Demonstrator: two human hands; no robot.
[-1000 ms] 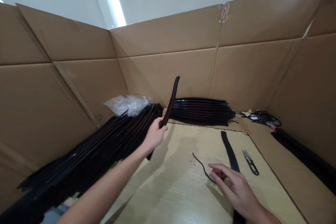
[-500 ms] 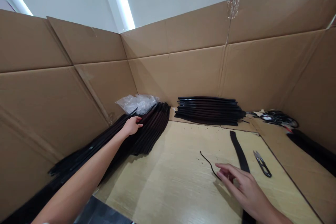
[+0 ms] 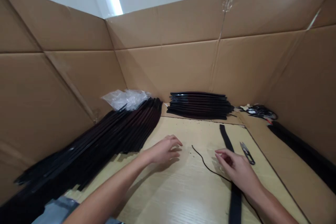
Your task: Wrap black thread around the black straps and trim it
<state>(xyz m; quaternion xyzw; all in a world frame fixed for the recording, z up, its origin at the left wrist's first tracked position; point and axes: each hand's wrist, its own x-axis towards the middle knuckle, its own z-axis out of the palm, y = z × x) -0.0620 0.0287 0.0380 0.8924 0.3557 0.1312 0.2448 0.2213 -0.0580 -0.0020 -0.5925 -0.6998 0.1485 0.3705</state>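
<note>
The thin black cord (image 3: 207,168) lies beneath your loosely curled, seemingly empty right hand (image 3: 236,169), while your left hand (image 3: 164,150) has let go and hangs open

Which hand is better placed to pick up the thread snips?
Probably the right: the right hand is close beside the thread snips, while the left hand is farther off, on the other side of the thin black cord.

A crumpled clear plastic bag (image 3: 126,99) leans against cardboard walls (image 3: 168,66).
</note>
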